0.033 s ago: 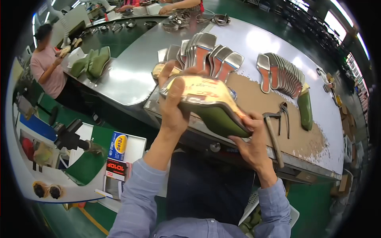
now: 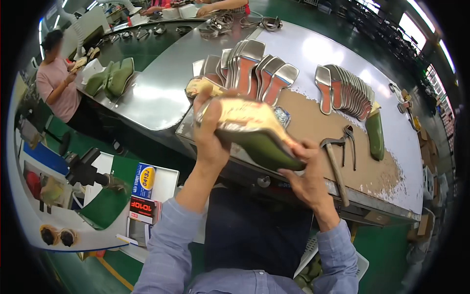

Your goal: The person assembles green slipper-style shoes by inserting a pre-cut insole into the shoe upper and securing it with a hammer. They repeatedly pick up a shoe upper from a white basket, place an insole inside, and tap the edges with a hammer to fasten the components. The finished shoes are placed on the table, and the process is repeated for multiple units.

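Both my hands hold a green shoe last (image 2: 267,151) above the table's near edge, its sole side up. A shiny yellowish covering with a dark rim lies over that side. My left hand (image 2: 209,139) wraps round the broad end, thumb across the covering. At the narrow end my right hand (image 2: 308,179) pinches with thumb and fingers. Behind the last stand fanned silver-edged insoles (image 2: 248,66) with reddish faces. On the brown board beside my right hand lie a hammer (image 2: 338,179) and metal pincers (image 2: 349,144).
Another row of insoles (image 2: 345,90) and a green last (image 2: 375,134) stand on the right of the table (image 2: 313,44). A person in pink (image 2: 58,83) works at far left. Boxes (image 2: 145,181) sit at lower left; a white basket (image 2: 362,267) with green lasts is below.
My hands and the last have shifted slightly left, and the last looks blurred by motion. Both hands keep their hold.
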Tool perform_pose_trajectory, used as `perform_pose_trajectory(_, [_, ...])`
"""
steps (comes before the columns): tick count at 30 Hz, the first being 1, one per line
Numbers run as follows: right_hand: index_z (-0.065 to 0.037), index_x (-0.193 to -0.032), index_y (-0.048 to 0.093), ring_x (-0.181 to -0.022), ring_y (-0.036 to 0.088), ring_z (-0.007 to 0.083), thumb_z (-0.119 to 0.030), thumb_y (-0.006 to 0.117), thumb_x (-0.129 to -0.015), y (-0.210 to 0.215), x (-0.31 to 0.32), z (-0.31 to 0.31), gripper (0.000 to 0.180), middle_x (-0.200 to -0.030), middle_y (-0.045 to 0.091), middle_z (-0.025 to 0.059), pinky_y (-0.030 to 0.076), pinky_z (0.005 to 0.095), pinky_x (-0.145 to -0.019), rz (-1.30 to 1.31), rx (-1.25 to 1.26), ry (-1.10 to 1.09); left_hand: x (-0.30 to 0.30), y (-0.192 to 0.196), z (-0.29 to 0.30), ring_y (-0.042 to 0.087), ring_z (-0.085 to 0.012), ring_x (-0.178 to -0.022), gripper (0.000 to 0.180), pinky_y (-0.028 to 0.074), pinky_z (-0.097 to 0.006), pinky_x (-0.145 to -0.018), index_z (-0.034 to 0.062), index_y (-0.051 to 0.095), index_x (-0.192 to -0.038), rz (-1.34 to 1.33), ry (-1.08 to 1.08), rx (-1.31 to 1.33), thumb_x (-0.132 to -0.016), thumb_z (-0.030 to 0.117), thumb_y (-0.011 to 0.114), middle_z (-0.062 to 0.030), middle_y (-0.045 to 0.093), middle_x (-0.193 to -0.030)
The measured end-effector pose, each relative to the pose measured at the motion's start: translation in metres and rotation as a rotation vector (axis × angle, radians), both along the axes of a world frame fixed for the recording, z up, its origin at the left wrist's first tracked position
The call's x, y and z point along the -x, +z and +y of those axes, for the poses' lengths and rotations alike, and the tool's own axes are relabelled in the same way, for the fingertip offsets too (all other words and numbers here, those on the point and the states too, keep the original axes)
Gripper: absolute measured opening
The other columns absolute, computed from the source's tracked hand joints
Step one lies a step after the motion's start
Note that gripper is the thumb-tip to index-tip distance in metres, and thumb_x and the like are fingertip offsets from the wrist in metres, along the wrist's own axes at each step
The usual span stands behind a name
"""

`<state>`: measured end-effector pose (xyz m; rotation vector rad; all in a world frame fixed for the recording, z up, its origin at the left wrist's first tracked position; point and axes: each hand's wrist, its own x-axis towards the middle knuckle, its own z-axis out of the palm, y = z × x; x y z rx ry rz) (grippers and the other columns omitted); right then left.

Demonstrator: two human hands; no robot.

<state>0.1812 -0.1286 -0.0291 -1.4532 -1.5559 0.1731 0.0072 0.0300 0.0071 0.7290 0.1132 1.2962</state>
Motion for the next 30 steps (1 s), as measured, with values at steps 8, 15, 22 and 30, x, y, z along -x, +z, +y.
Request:
perform_pose_trajectory(8, [-0.010,-0.122,0.049,-0.117,0.053,0.0436,-0.006,0.086,-0.070,-0.047,0.022,-0.004,0.064,-0.130,0.047,0.0239,0.049,0.0471,-0.095,-0.305,0.104,0.043,0.080,-0.096,-0.009,0.061,-0.0311,-0.114,0.040,0.049,-0.040,-0.101,0.0007,0.056,-0.128,0.710,0.237,0.133,-0.088,0.000,0.056,-0.0210,0.060,-0.126])
perform_pose_trajectory(15, [-0.014,-0.127,0.050,-0.118,0.051,0.0451,-0.008,0.085,-0.071,-0.047,0.027,-0.006,0.066,-0.131,0.047,0.0250,0.047,0.0502,-0.095,-0.222,0.170,0.014,-0.071,-0.038,0.056,0.068,-0.0361,-0.098,0.030,0.054,-0.042,-0.087,0.0015,0.072,-0.110,1.467,0.019,-1.223,-0.083,0.003,0.058,-0.0211,0.071,-0.103])
perform_pose_trajectory(22, [-0.009,-0.118,0.052,-0.110,0.057,0.0466,-0.003,0.087,-0.066,-0.044,0.033,-0.002,0.063,-0.127,0.049,0.0255,0.050,0.0494,-0.091,-0.230,0.077,0.003,-0.142,-0.076,0.068,0.072,-0.0342,-0.084,0.013,0.058,-0.043,-0.074,0.0022,0.074,-0.085,1.802,0.154,-1.505,-0.079,0.012,0.068,-0.0196,0.072,-0.085])
perform_pose_trajectory(30, [-0.007,-0.119,0.054,-0.113,0.053,0.0455,-0.007,0.087,-0.066,-0.049,0.029,-0.006,0.063,-0.126,0.048,0.0265,0.049,0.0503,-0.091,-0.224,0.066,0.005,-0.122,-0.066,0.070,0.068,-0.0404,-0.084,0.025,0.054,-0.047,-0.073,-0.0028,0.064,-0.088,1.549,0.099,-1.302,-0.091,0.022,0.066,-0.0230,0.068,-0.086])
